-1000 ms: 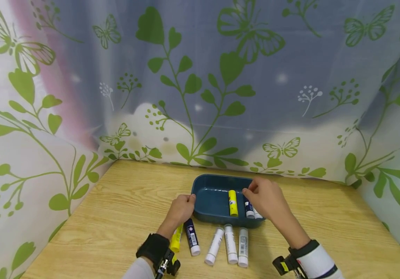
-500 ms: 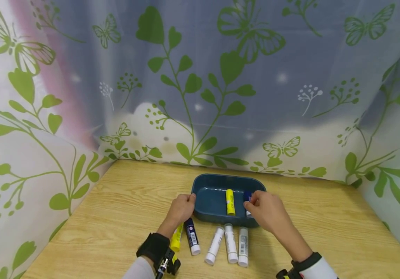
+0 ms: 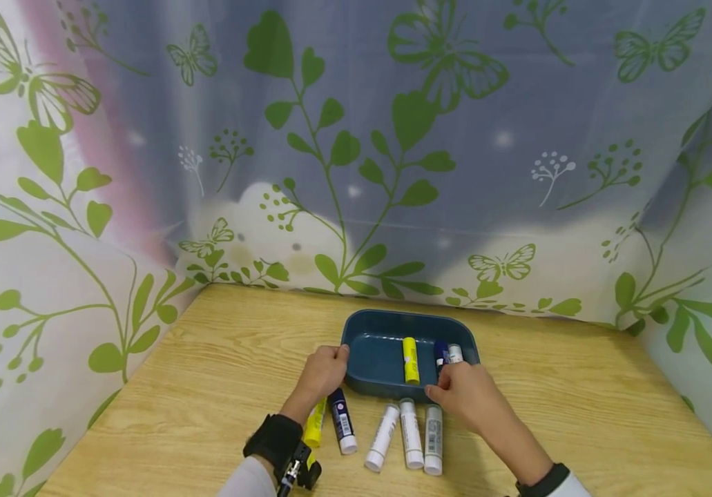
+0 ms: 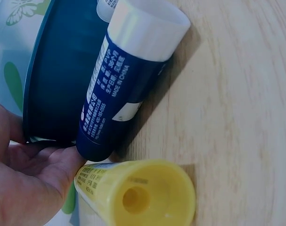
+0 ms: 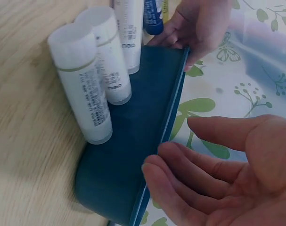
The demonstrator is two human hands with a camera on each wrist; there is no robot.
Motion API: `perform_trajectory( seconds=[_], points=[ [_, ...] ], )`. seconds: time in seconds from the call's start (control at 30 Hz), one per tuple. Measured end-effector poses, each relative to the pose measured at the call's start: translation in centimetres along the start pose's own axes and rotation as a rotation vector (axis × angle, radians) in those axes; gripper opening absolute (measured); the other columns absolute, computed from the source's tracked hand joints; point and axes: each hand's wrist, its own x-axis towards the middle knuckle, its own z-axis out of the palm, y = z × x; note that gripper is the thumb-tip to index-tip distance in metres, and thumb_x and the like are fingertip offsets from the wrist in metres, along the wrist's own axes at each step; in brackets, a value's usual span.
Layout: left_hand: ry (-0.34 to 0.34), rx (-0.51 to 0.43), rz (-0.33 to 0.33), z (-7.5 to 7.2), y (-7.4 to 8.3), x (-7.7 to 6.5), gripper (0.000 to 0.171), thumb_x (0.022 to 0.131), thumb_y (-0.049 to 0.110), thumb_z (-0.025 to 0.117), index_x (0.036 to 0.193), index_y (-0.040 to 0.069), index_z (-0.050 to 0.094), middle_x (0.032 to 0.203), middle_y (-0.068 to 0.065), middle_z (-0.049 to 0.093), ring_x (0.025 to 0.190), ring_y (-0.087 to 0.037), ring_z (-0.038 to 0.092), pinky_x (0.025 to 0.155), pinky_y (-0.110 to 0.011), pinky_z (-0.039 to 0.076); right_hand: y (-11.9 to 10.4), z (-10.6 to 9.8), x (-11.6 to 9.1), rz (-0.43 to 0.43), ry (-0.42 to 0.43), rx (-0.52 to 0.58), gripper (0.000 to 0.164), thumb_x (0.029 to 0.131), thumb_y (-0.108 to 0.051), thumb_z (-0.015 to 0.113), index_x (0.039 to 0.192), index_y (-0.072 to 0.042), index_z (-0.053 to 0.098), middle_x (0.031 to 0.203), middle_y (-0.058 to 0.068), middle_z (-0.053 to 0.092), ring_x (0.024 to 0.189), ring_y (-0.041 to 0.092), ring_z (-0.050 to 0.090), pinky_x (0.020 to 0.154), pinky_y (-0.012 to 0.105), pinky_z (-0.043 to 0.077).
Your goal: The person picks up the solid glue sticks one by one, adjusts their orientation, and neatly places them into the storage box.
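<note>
My left hand [image 3: 321,373] grips the left rim of a dark teal plastic box [image 3: 376,355], thumb over the edge. The right hand [image 3: 470,395] hovers at the box's front right rim with fingers loosely bent, thumb apart, nothing between them; its fingertips [image 5: 154,172] are near or on the rim. Inside the box lie a yellow glue stick [image 3: 411,360], a dark blue glue stick [image 3: 440,351] and a white glue stick [image 3: 455,353], the last two partly hidden by the right hand. By the left hand lie another dark blue glue stick [image 4: 128,84] and another yellow glue stick [image 4: 152,193].
In front of the box, three white glue sticks lie on the wooden table [image 3: 256,345]: a left one [image 3: 382,438], a middle one [image 3: 411,435] and a right one [image 3: 433,440]. A patterned curtain [image 3: 356,172] encloses the table's back and sides.
My right hand has drawn back from over the box's right part to its front rim, uncovering the white glue stick. The yellow glue stick inside shifted slightly left. The left hand stays put.
</note>
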Motion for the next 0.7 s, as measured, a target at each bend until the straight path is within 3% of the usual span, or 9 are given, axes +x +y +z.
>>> perform_trajectory(
  seconds=[0.13,0.33,0.53,0.7],
  points=[
    [0.001,0.001,0.009,0.0,0.0,0.0,0.042,0.110,0.029,0.039,0.075,0.011,0.053,0.068,-0.001,0.043,0.063,-0.018,0.047,0.061,-0.030,0.036,0.1,0.3,-0.4,0.029,-0.022,0.002,0.035,0.091,-0.022,0.075,0.063,-0.010,0.058,0.057,-0.003,0.043,0.053,0.013,0.040,0.052,0.028,0.033],
    [0.003,0.006,0.003,0.1,-0.1,0.1,0.042,0.110,0.029,0.040,0.074,0.011,0.052,0.067,-0.001,0.043,0.063,-0.018,0.047,0.061,-0.030,0.037,0.4,0.8,-0.6,0.057,-0.071,-0.045,0.028,0.091,-0.025,0.076,0.071,-0.007,0.070,0.062,0.000,0.057,0.058,0.015,0.050,0.053,0.029,0.039],
    [0.008,0.004,0.004,0.1,-0.1,0.1,0.042,0.110,0.029,0.040,0.074,0.011,0.052,0.068,-0.001,0.043,0.063,-0.018,0.048,0.060,-0.030,0.037,0.9,2.2,-0.6,0.070,-0.100,-0.099,0.035,0.090,-0.026,0.075,0.064,-0.006,0.063,0.062,0.003,0.054,0.057,0.017,0.049,0.052,0.030,0.037],
    [0.004,0.008,0.000,0.1,-0.1,0.2,0.042,0.110,0.030,0.040,0.074,0.011,0.052,0.068,-0.001,0.043,0.063,-0.018,0.047,0.061,-0.029,0.037,1.0,2.9,-0.6,0.104,-0.116,-0.124,0.032,0.089,-0.025,0.075,0.085,0.004,0.065,0.073,0.010,0.058,0.063,0.020,0.054,0.057,0.034,0.044]
  ],
)
